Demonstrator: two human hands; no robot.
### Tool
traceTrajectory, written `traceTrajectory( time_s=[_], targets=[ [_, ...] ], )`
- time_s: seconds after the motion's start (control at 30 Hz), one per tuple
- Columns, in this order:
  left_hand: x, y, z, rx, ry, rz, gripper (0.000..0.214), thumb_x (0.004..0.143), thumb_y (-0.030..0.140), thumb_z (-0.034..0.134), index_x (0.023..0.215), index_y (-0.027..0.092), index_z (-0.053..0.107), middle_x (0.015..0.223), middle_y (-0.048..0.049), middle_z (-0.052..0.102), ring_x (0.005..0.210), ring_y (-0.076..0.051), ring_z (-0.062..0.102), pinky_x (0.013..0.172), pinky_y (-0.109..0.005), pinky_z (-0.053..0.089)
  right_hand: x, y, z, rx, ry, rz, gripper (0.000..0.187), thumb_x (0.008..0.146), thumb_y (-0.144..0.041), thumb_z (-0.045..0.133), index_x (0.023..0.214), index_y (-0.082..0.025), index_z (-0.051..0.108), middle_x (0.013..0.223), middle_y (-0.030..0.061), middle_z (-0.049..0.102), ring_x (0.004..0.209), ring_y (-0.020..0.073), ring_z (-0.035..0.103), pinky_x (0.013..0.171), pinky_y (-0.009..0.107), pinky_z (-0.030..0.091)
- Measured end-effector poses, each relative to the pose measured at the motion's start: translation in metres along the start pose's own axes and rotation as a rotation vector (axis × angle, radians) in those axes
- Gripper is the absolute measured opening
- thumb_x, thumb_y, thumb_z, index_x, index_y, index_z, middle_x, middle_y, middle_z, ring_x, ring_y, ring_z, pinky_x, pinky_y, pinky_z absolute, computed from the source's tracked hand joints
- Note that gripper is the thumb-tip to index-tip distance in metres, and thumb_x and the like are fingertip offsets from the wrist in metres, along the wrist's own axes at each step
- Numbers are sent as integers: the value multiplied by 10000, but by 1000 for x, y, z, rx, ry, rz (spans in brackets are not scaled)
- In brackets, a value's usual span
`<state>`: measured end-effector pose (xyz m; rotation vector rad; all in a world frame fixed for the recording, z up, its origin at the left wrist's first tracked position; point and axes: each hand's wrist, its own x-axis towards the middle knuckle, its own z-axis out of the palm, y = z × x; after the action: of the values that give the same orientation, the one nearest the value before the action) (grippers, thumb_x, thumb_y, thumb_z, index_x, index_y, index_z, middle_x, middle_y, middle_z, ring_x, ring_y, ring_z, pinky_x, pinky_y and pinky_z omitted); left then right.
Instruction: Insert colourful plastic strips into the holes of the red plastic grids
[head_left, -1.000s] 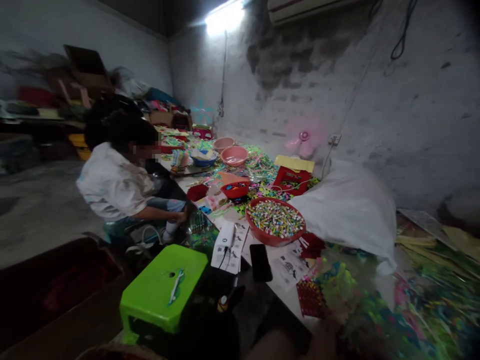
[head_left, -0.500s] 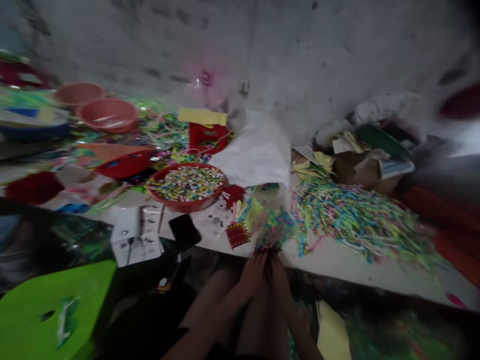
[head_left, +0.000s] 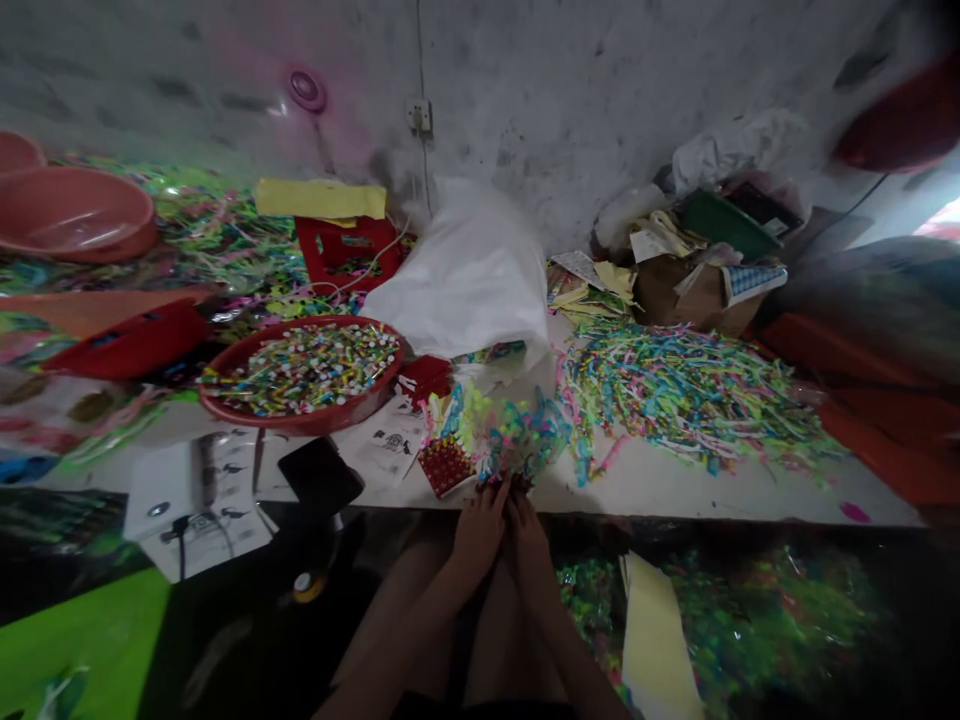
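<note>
My left hand [head_left: 478,530] and my right hand [head_left: 529,535] are pressed together at the table's front edge, both closed on the bottom of a clear bag of bright coloured pieces [head_left: 517,435]. The bag stands up above my fingers, over the table edge. Just left of the bag lies a small red dotted card [head_left: 445,465]. A red basin of mixed coloured bits [head_left: 300,372] sits further left. To the right a loose heap of coloured strips [head_left: 690,390] covers the table.
A black phone [head_left: 320,477] and white printed sheets [head_left: 195,490] lie at the front left. A big white sack [head_left: 469,275] leans at the wall. Pink basin [head_left: 71,215], red trays [head_left: 127,340], cardboard clutter [head_left: 697,285] at right, green stool [head_left: 82,640] lower left.
The view swung right from the person on the left to the table in front of me. My two hands came into view holding the bag and stay at the table edge.
</note>
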<state>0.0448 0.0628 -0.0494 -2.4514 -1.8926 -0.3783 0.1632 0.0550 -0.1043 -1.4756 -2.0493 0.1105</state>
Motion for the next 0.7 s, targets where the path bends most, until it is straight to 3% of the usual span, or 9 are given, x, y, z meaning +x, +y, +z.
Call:
traceTrajectory(
  time_s=[0.13, 0.23, 0.37, 0.5, 0.6, 0.7],
  targets=[
    [5, 9, -10, 61, -44, -59, 588, 862, 130, 455, 1422, 212, 296, 1024, -103, 630, 954, -217, 585, 814, -339, 461, -1, -2, -2, -13, -32, 3, 624, 807, -74, 401, 1417, -184, 332, 1408, 116, 429, 1317, 212, 367, 1035, 400, 402],
    [8, 13, -16, 86, -152, -95, 581, 869, 108, 428, 1426, 194, 286, 966, -119, 660, 897, -220, 618, 777, -343, 481, -1, -5, -8, -17, -53, 6, 630, 813, -76, 397, 1425, -199, 312, 1420, 104, 414, 1329, 215, 348, 1031, 404, 405],
    [17, 11, -25, 37, -311, -115, 562, 892, 129, 403, 1433, 188, 264, 863, -117, 683, 767, -205, 657, 675, -308, 508, 0, -10, -15, -4, -45, -21, 600, 823, -63, 371, 1411, -181, 340, 1425, 110, 406, 1344, 210, 322, 1040, 411, 396],
    [26, 6, -31, 11, -356, -75, 529, 905, 153, 392, 1423, 194, 290, 875, -129, 687, 778, -211, 672, 651, -289, 516, -1, -15, -16, 52, -35, 21, 528, 853, -91, 365, 1366, -206, 410, 1415, 97, 423, 1333, 205, 342, 1028, 406, 403],
    [28, 4, -34, 12, -393, -62, 544, 892, 150, 416, 1420, 195, 292, 862, -127, 692, 787, -225, 679, 663, -301, 520, -3, -8, -19, 162, -11, 110, 412, 893, -172, 351, 1277, -210, 496, 1316, 98, 524, 1234, 194, 467, 992, 380, 430],
    [28, 3, -33, 2, -419, -63, 543, 875, 162, 443, 1405, 195, 328, 834, -121, 699, 781, -240, 683, 678, -317, 518, 4, 18, -37, 154, 161, 335, 332, 913, -289, 339, 1113, -157, 570, 1107, 138, 614, 1058, 215, 570, 921, 380, 459]
  ],
)
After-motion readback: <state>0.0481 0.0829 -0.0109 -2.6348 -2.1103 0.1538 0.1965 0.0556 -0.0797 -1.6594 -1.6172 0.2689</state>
